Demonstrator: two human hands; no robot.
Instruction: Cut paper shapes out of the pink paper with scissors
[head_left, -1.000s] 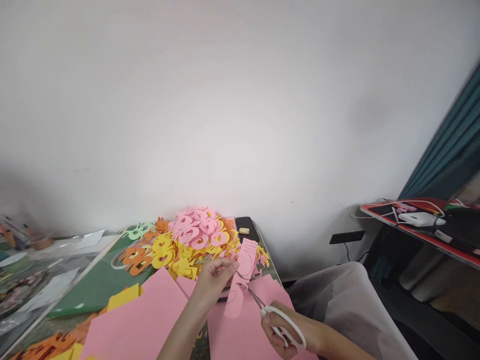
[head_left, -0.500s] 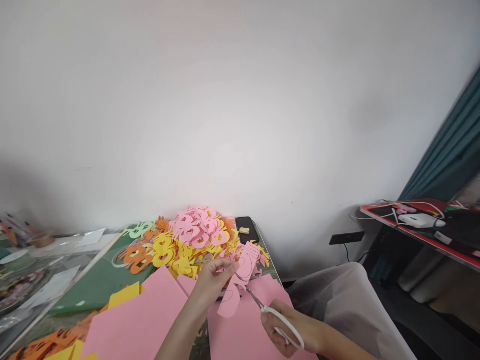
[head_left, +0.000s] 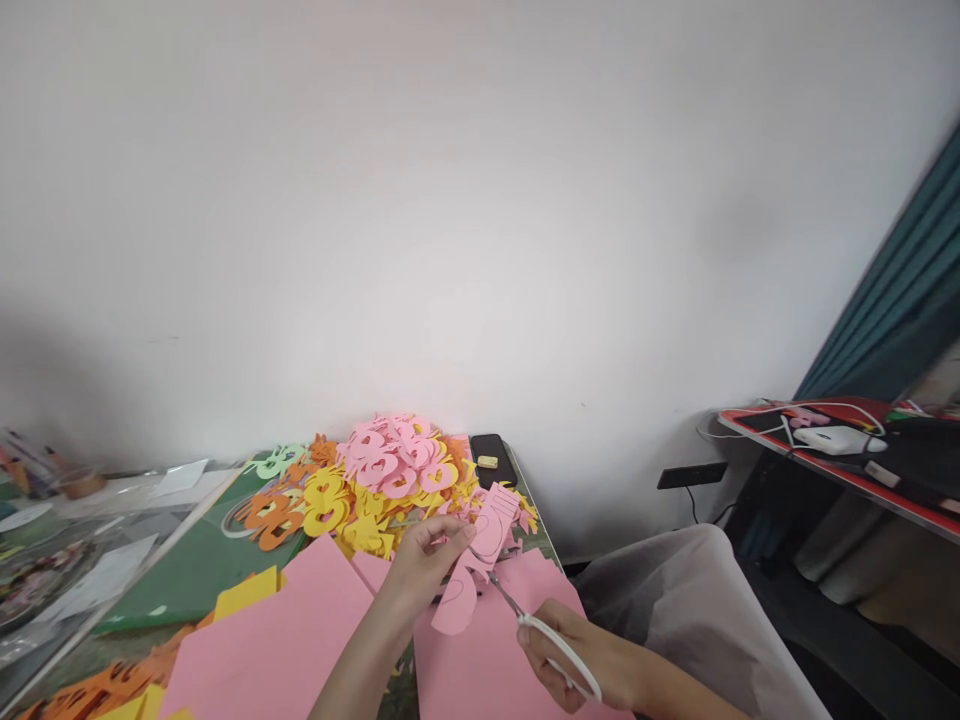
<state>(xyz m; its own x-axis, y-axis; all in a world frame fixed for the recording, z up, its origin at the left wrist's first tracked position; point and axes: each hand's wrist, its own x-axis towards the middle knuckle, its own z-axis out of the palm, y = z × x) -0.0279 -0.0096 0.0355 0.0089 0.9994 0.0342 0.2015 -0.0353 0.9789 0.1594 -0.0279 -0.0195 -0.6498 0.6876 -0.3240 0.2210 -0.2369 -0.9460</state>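
Carefully, my left hand (head_left: 424, 570) pinches a pink paper cutout (head_left: 491, 530) below the heap of shapes (head_left: 390, 460). My right hand (head_left: 577, 660) curls around white scissors (head_left: 561, 648), their tips hidden behind the paper.

My left hand (head_left: 424, 570) pinches a pink paper strip (head_left: 480, 560) with pencil-drawn curves, lower center of frame; my right hand (head_left: 574, 655) grips white-handled scissors (head_left: 559, 650), blades angled up-left, tips at the strip's lower edge. Beneath my hands lie pink paper sheets (head_left: 262, 640), the left one overlapping a green cutting mat (head_left: 187, 570), while a heap of cut paper shapes (head_left: 390, 465), pink over yellow and orange, sits just beside a black phone (head_left: 484, 470). Far right: white device (head_left: 836, 440) on a red-edged shelf (head_left: 817, 465).
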